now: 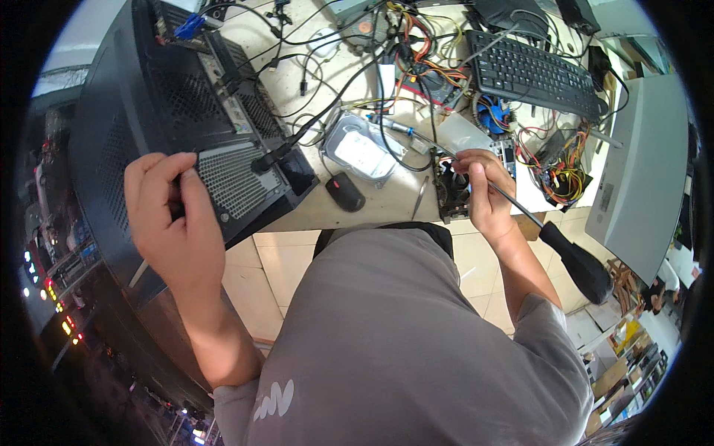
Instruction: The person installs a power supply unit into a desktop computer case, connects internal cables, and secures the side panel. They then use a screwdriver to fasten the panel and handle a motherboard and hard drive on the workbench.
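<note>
My left hand [175, 208] is at the back of a black computer tower [149, 97], its thumb and forefinger pinched together beside the perforated power supply plate [242, 182]. Whatever may be between those fingertips is too small or hidden to make out. A black power cord plug [269, 158] sits in the power supply. My right hand [483, 193] is closed around the shaft of a long screwdriver [576, 260], whose black handle points down to the right. Its tip is hidden by the fingers. Beyond that hand, a smaller blue-handled screwdriver [398, 127] lies on the table.
A hard drive [361, 151] and a black mouse [344, 192] lie mid-table. Tangled cables and wires [424, 44] spread across the back. A black keyboard [532, 74], a blue fan [492, 115], a bundle of coloured wires [561, 175] and a monitor [643, 178] are on the right.
</note>
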Available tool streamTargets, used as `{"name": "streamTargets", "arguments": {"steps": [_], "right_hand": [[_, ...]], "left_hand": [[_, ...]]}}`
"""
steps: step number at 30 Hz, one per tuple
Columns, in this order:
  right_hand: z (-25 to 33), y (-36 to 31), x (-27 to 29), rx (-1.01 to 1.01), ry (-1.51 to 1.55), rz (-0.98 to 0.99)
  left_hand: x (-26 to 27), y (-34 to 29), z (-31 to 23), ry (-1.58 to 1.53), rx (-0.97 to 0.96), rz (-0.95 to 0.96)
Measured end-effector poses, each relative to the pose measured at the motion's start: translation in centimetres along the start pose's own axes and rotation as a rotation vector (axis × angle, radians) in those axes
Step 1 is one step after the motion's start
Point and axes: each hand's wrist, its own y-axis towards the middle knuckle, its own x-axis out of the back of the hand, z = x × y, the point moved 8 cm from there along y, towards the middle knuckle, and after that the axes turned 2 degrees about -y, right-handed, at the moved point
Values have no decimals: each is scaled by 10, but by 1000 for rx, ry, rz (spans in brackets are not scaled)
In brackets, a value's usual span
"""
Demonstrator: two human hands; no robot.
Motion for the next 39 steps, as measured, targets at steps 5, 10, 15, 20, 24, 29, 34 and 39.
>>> {"name": "streamTargets", "arguments": {"steps": [5,10,15,20,24,29,34,39], "right_hand": [[6,-16,36,48,42,-147],[19,-15,64,56,72,-219],[-17,-50,28,-9,-261,133],[-37,-121,-28,43,-369,631],[-49,-107,-73,6,-543,750],[-36,-38,-153,161,-559,631],[-28,-4,-201,181,-586,507],[-36,-9,-191,170,-654,392]], "left_hand": [[0,0,1,9,2,23],[0,-2,4,11,-1,15],[-1,-1,4,-19,0,19],[-2,-2,3,-15,-1,5],[-1,-3,4,-2,3,5],[-2,-1,2,12,-18,21],[-1,-3,3,18,8,11],[0,-2,1,21,-18,20]]}}
